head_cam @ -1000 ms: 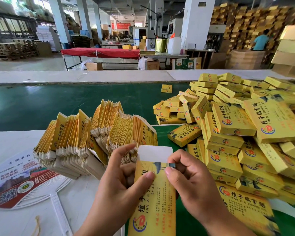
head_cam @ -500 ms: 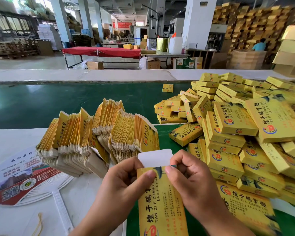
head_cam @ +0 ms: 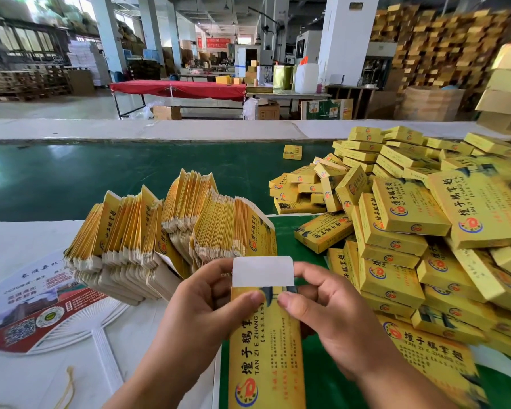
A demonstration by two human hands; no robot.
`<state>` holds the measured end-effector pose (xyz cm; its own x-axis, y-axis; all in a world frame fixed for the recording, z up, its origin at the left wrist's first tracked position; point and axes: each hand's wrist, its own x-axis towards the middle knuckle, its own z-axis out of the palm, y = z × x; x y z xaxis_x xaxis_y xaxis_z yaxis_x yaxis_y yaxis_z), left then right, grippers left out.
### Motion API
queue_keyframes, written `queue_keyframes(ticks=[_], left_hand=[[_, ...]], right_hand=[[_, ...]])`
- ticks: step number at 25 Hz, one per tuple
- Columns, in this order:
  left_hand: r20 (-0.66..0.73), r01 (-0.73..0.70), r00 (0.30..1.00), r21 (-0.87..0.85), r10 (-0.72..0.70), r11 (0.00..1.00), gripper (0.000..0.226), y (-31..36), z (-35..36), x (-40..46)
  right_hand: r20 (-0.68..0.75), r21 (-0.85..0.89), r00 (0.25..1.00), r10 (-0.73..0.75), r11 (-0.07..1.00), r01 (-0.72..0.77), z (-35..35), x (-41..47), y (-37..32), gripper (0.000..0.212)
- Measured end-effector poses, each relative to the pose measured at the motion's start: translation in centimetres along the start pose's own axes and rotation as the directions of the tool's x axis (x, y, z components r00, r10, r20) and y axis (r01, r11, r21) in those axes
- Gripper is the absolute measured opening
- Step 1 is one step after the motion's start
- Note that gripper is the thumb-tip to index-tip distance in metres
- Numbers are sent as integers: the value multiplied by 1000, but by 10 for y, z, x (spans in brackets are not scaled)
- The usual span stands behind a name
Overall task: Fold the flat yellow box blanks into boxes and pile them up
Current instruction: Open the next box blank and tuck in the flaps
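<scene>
Both hands (head_cam: 207,314) (head_cam: 334,314) pinch box (head_cam: 266,349) printed "TAN ZI E ZHANG".

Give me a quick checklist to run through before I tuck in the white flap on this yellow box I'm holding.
1. Both hands on the box: ok. The left hand and right hand pinch the held box near its top end.
2. White flap free to fold: ok, it stands up, unfolded, above the thumbs.
3. Side tabs folded in under the flap: cannot tell, the thumbs cover that edge.
4. Bottom end closed: cannot tell, it runs out of view.
5. Place to drop it: ok, the pile of folded boxes lies right beside the right hand.
6. More blanks ready: ok, the stack of flat blanks stands behind the left hand.
</scene>
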<state>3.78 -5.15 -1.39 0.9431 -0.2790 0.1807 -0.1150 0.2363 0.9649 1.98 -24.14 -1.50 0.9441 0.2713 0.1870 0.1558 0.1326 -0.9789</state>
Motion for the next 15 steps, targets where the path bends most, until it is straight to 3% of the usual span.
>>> queue_keyframes(ticks=[2,5,9,13,15], left_hand=[[25,-17,1000,-14,17,1000,27,0,-1,0],[2,-45,999,39,45,998,21,-2,-3,1],[-20,-45,999,27,46,999,23,-3,-2,0],[-34,-12,999,70,14,997,40,0,1,-2],[-35,45,998,63,-42,997,34,0,0,-1]], right_hand=[[-2,2,1000,-15,1000,15,0,0,-1,32],[-15,-40,999,-36,999,36,-2,0,-2,29],[-36,-75,998,-57,996,54,-3,1,2,25],[-44,-112,997,-62,992,57,-2,2,5,22],[-77,-166,994,-78,984,65,-2,1,6,22]])
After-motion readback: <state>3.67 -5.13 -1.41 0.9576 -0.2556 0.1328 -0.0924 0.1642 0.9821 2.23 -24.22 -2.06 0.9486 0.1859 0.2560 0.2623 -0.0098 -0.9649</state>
